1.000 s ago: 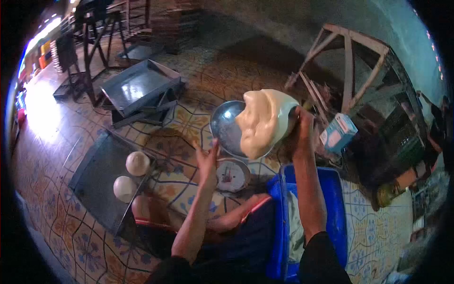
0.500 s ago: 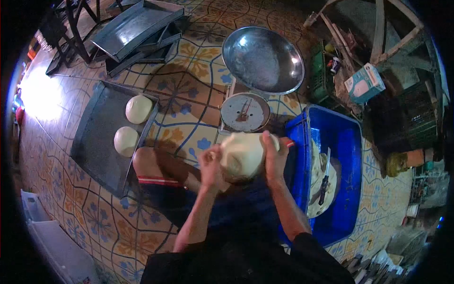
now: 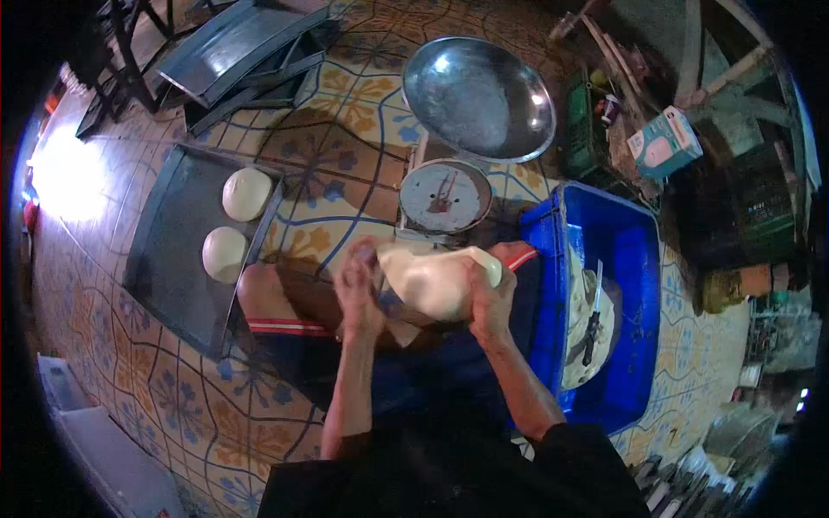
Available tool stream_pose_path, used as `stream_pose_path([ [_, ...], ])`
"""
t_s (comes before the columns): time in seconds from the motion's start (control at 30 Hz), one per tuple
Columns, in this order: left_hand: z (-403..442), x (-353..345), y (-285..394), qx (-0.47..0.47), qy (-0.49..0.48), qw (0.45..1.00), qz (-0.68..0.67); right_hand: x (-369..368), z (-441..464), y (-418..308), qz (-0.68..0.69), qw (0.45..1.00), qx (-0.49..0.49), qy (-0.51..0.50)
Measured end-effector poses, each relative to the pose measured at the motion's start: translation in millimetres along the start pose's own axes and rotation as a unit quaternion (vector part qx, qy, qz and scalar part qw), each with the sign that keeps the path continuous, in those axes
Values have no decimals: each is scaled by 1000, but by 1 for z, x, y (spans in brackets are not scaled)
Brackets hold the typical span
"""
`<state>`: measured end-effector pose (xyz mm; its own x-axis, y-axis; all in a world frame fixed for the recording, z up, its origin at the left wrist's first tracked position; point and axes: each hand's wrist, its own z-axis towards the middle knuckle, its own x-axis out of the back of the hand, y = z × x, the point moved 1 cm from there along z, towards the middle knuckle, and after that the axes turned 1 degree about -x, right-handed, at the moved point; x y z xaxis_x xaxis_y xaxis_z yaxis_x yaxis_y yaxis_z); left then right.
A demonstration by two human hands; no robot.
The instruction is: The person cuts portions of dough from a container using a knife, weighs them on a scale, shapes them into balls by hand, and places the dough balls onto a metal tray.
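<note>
A pale lump of dough (image 3: 432, 285) hangs in front of my lap, smooth on its underside. My right hand (image 3: 488, 298) grips its right end, with a bit of dough bulging past the fingers. At the dough's left edge is my left hand (image 3: 358, 289), smeared by motion, so its hold is unclear. Beyond the dough stands a scale with a round dial (image 3: 445, 197) and a wide metal bowl (image 3: 479, 99) on top. Two smooth dough balls (image 3: 247, 194) lie in a dark metal tray (image 3: 173, 250) on the left.
A blue bin (image 3: 635, 345) at my right holds more dough (image 3: 574, 337) with a black-handled knife (image 3: 592, 332) on it. Stacked metal trays (image 3: 237, 52) are at the back left. A box (image 3: 665, 142), a green crate (image 3: 583, 125) and a wooden frame stand at the back right.
The dough has come down from over the bowl to my lap, between both hands. Since the last earlier frame it has stretched sideways, and my left hand has shifted left. The view has tilted down.
</note>
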<state>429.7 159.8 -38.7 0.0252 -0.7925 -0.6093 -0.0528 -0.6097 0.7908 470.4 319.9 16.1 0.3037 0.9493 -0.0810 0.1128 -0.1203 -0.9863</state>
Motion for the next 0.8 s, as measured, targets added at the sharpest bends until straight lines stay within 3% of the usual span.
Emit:
stream_pose_path([
  [0.03, 1, 10, -6, 5, -7, 1000, 6, -5, -2, -3, 87, 996, 12, -5],
  [0.07, 4, 22, -17, 75, -43, 996, -22, -10, -9, -4, -51, 997, 32, -50],
  [0.1, 5, 34, -27, 141, -75, 986, -52, -7, -6, 12, -66, 992, -58, -94],
  [0.13, -8, 21, -19, 176, -152, 912, -338, 1, 5, 29, -38, 991, -60, -111],
  [0.17, -19, 10, -14, 114, -125, 917, -360, -1, 12, 32, -10, 990, -63, -128],
  [0.2, -25, 8, -7, 102, -44, 966, -232, -2, 7, 32, -11, 989, -64, -134],
  [0.23, -28, 7, -3, 83, 41, 990, -102, -10, 1, 11, -5, 989, 45, -140],
  [0.27, -28, 0, -2, 38, 62, 996, 51, -15, -3, -3, 1, 977, 151, -149],
  [0.3, -35, -6, 5, 5, -36, 984, 175, -17, -8, -6, 1, 978, 143, -154],
  [0.37, -21, -12, 5, 157, -26, 935, 317, -13, -9, -11, -117, 985, 52, -118],
  [0.4, -17, -18, 12, 106, 24, 993, 50, -13, -5, -9, -72, 993, 74, -49],
  [0.43, -12, -22, 20, 45, 66, 973, -218, -16, -6, -12, -70, 993, 80, -52],
  [0.47, -8, 14, 1, -10, -57, 995, -85, -19, -8, -15, -46, 997, 35, -54],
  [0.5, -14, 39, -26, 113, -79, 988, -69, -23, -10, -15, -21, 998, -15, -52],
  [0.53, -24, 43, -35, 127, -76, 971, -188, -18, -5, -9, -77, 990, -89, -78],
  [0.57, -36, 35, -34, 143, -63, 939, -305, -17, -6, -8, -77, 989, -94, -81],
  [0.6, -43, 31, -29, 145, 8, 940, -310, -18, -8, -8, 9, 993, -68, -99],
  [0.63, -39, 25, -16, 139, 9, 940, -313, -22, -3, -9, 93, 988, -33, -121],
  [0.67, -36, 21, -6, 144, -5, 984, -106, -26, -8, -7, -37, 988, -1, -150],
  [0.7, -39, 15, 4, 156, -16, 982, 107, -27, -11, -6, -42, 987, -8, -152],
  [0.73, -38, -3, 13, 186, -8, 978, 93, -28, -16, -6, -83, 982, 3, -167],
  [0.77, -40, -9, 14, 139, 89, 977, 138, -30, -16, -8, -124, 974, 23, -186],
  [0.8, -31, 6, 16, 192, 34, 977, -86, -33, -12, -13, -163, 963, 48, -209],
])
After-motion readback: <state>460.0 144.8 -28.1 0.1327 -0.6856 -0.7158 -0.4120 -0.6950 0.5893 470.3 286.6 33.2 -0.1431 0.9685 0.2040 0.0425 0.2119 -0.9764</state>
